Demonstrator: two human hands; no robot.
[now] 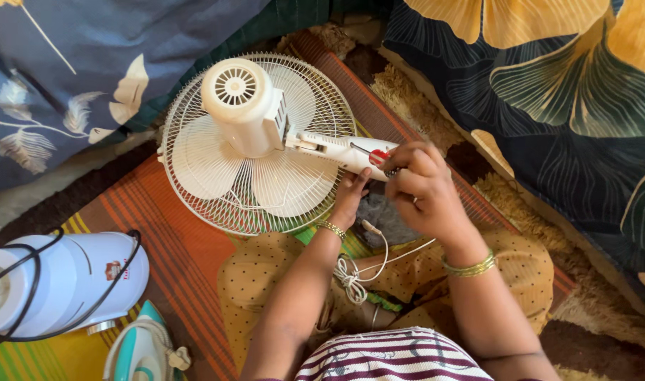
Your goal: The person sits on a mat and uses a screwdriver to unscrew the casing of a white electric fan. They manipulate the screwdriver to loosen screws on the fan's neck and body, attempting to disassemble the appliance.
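A white table fan [255, 141] lies face down on a striped mat, its motor housing [241, 102] pointing up. The fan's white neck [336, 149] sticks out toward me. My left hand [351, 197] reaches under that neck and supports it from below. My right hand [421, 190] is closed around a red-handled screwdriver [375, 155], whose tip rests on the neck. The fan's white cord [358, 271] lies coiled in my lap.
A white cylindrical appliance [61, 282] wrapped with a black cord sits at lower left, beside a teal and white iron [142, 349]. Patterned cushions [562, 92] flank the orange striped mat [174, 247] on both sides. A shaggy rug [605, 317] lies at right.
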